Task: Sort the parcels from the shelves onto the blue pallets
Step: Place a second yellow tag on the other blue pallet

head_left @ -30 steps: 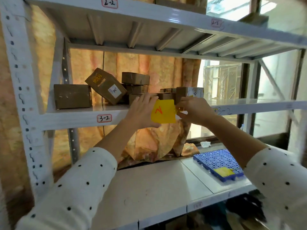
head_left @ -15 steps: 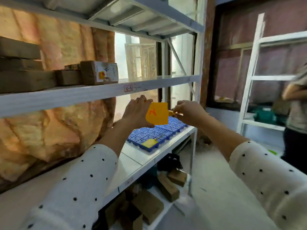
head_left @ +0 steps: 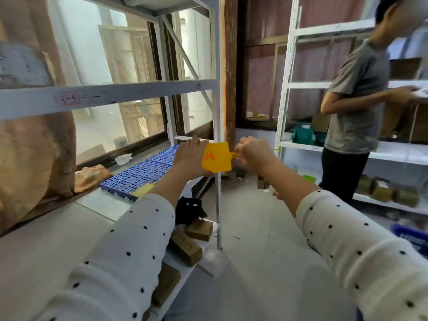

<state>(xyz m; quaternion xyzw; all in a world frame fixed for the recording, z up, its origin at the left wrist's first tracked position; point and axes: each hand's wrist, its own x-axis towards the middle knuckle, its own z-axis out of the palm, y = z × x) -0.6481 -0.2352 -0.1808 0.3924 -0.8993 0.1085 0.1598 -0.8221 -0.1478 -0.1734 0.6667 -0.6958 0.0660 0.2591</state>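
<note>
Two hands up in front of me at chest height, a yellow parcel (head_left: 216,156) between them. My right hand (head_left: 252,153) has its fingers (head_left: 239,149) pinched together on a small tab at the parcel's right edge, knuckles curled in, wrist bent slightly down. My left hand (head_left: 190,158) is flat behind the parcel's left side, fingers together and pointing up, palm pressed to it. Both forearms reach forward, white sleeves with black dots (head_left: 129,251) pushed back from the wrists.

Parcel is a thin flat yellow-orange pouch, roughly square, lower corner rounded, red handwritten mark on the front like a "7" or "2", can't tell which. It's held in the air just past the shelf's corner post (head_left: 217,112), above the floor.

Blue pallet (head_left: 139,174) lies on the lower shelf to my left, a yellow flat piece (head_left: 143,190) on its near edge. Shelf beam label (head_left: 69,99) reads "3-3", more handwriting beside it, blurred. Another person (head_left: 356,107) in a grey shirt stands at the far rack on the right.
</note>
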